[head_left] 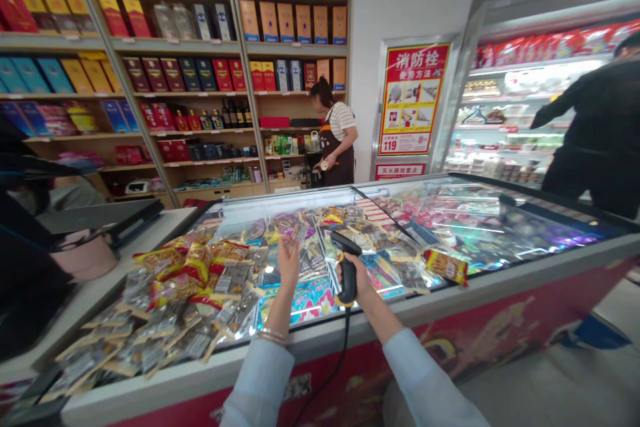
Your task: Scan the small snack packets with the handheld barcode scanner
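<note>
My right hand (359,273) is wrapped round the grip of a black and yellow barcode scanner (349,277), its head tilted to the left and its cable hanging down the front of the freezer. In my left hand (289,263) I pinch a small clear snack packet (301,232) by its lower end, raised above the glass. Below and to the left, small snack packets (175,340) with tan edges lie in a heap on the chest freezer (430,310). Several red and yellow snack bags (183,283) rest on that heap. One more such bag (446,267) sits apart at the right.
A counter with a pink container (85,255) stands at the left, beside a person in dark clothes. Behind the freezer, a co-worker in an apron (340,137) stands by shelves (200,47) of boxes. At the right, another person (595,113) faces a lit fridge (500,107).
</note>
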